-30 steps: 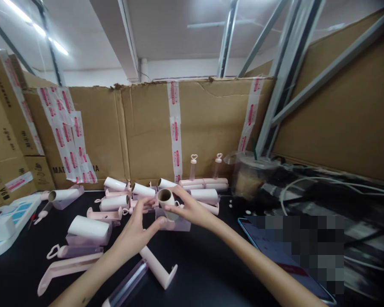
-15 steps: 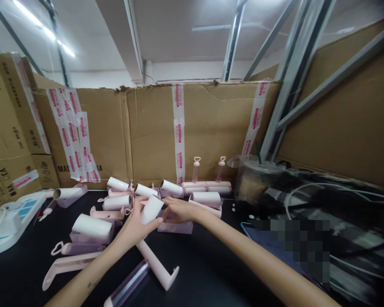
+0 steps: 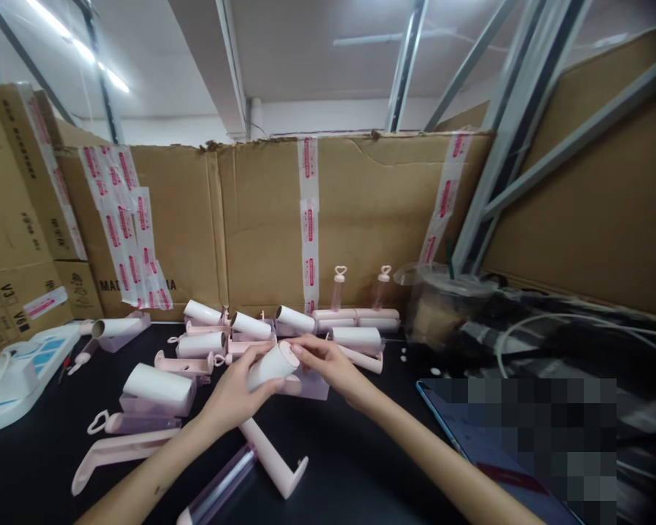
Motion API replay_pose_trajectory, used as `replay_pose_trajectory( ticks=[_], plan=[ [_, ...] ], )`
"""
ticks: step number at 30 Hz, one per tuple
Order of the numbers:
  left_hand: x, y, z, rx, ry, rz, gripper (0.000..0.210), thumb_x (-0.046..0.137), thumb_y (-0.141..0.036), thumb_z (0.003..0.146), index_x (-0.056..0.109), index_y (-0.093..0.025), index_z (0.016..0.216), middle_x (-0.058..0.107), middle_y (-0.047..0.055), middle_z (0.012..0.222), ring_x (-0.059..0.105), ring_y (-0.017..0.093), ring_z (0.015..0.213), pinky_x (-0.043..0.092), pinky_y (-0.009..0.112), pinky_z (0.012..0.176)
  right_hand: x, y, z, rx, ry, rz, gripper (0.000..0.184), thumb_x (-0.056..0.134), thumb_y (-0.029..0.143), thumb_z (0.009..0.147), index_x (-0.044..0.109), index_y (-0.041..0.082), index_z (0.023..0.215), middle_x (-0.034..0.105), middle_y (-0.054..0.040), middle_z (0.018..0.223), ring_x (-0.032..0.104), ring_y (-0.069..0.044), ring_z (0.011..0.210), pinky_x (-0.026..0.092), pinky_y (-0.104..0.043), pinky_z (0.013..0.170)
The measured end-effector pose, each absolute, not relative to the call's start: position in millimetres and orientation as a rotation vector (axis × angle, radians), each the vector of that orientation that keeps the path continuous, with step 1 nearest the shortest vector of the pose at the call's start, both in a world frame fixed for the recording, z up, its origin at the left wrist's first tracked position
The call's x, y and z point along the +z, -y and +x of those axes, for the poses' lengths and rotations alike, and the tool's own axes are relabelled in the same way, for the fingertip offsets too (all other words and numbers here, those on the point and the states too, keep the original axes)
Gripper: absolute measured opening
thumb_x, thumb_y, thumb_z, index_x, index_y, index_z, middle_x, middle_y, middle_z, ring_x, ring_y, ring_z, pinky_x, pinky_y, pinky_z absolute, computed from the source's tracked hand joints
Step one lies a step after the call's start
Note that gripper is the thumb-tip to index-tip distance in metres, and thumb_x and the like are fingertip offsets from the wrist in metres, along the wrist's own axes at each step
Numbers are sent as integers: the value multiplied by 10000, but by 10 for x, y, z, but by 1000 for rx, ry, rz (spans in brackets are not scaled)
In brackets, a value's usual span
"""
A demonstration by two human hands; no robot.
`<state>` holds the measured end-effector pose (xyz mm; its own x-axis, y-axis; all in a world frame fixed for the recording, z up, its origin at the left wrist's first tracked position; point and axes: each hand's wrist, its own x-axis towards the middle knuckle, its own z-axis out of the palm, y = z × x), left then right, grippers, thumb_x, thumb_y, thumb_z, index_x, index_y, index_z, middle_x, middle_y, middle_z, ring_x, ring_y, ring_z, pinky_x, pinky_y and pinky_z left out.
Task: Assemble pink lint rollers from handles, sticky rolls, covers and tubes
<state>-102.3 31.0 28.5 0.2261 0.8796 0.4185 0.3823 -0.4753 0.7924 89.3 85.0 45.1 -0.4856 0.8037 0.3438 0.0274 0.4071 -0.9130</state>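
My left hand (image 3: 230, 394) is wrapped round a white lint-roller roll (image 3: 267, 368), tilted with its right end raised. A pink end cap (image 3: 289, 355) sits at that raised end, and the fingers of my right hand (image 3: 333, 370) pinch at its edge. Behind and below the roll, a clear purple cover (image 3: 314, 386) lies partly hidden by my hands. Nearer me are a pink angled handle (image 3: 273, 459) and a clear purple tube (image 3: 221, 485). Left of my forearm lie another pink handle (image 3: 117, 456) and a purple tube with a heart-shaped loop (image 3: 142, 423).
Several white rolls (image 3: 158, 386) rest on pink and purple parts across the black table (image 3: 361, 467). Two heart-topped pieces (image 3: 339, 288) stand at the back by the cardboard wall (image 3: 262, 219). A power strip (image 3: 30, 386) is left; a tablet or phone (image 3: 470, 445) and plastic cup (image 3: 434, 306) are right.
The roll has tipped lower toward the right, and its end, open and dark before, now shows the pink cap. My right hand has come up to that end.
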Motion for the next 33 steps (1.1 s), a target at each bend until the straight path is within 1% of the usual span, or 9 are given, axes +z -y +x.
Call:
replay_pose_trajectory(
  ticks=[7,10,13,17,20,23,27,30,33],
  plan=[
    [236,-276,-1022,1130,-1110,2020,518,589,-313,757,402,-216,1230,512,96,1250,485,252,1136,355,366,964,463,-763,906,1907,1478,-608,353,680,298,739,614,200,1071,594,-13,872,545,-82,697,430,-222,669],
    [270,-197,-1004,1111,-1116,2092,616,572,-300,768,280,-230,1306,496,98,1265,478,250,1145,356,370,959,454,-731,904,1944,1448,-613,412,683,285,739,556,236,1128,576,2,860,553,-85,704,444,-240,686],
    [319,-127,-980,1049,-1104,2225,574,554,-262,776,312,-289,1296,482,56,1284,475,246,1146,341,374,967,448,-712,885,1781,1555,-648,463,703,306,713,523,246,1135,546,20,815,546,-98,682,451,-245,639],
    [361,-122,-972,1129,-1078,2177,386,537,-236,784,463,-287,1159,520,30,1222,496,238,1097,361,344,930,561,-791,927,1350,1852,-714,338,601,393,785,553,201,1059,526,14,760,509,-102,615,439,-240,578],
    [395,-168,-1003,1323,-1008,1879,352,550,-279,793,457,-259,1132,545,48,1135,537,228,1008,405,310,850,707,-971,992,796,2286,-696,257,490,353,856,595,204,1037,568,-45,895,537,-171,816,440,-330,757],
    [433,-218,-1044,1476,-907,1443,408,564,-331,796,399,-268,1164,585,35,1001,585,203,894,440,280,759,733,-1178,974,365,2742,-613,148,634,221,730,695,225,865,552,-63,1097,453,-254,1067,333,-408,935],
    [438,-285,-1059,1569,-795,1040,443,626,-285,762,399,-282,1142,617,10,945,601,178,898,450,276,783,582,-1333,845,386,2878,-560,216,704,88,573,722,227,739,561,-47,1162,464,-272,1080,355,-388,928],
    [409,-342,-1053,1606,-693,812,475,662,-204,728,410,-292,1121,637,0,926,629,164,837,483,300,758,559,-1329,847,424,2852,-535,209,705,107,576,714,216,755,575,-50,1143,483,-261,1068,364,-374,929],
    [380,-395,-1059,1645,-612,602,424,655,-140,727,455,-267,1079,651,13,937,636,179,857,499,362,792,633,-1235,957,476,2659,-575,273,694,223,647,665,211,918,560,-60,1123,496,-238,1052,378,-367,924]
  ],
)
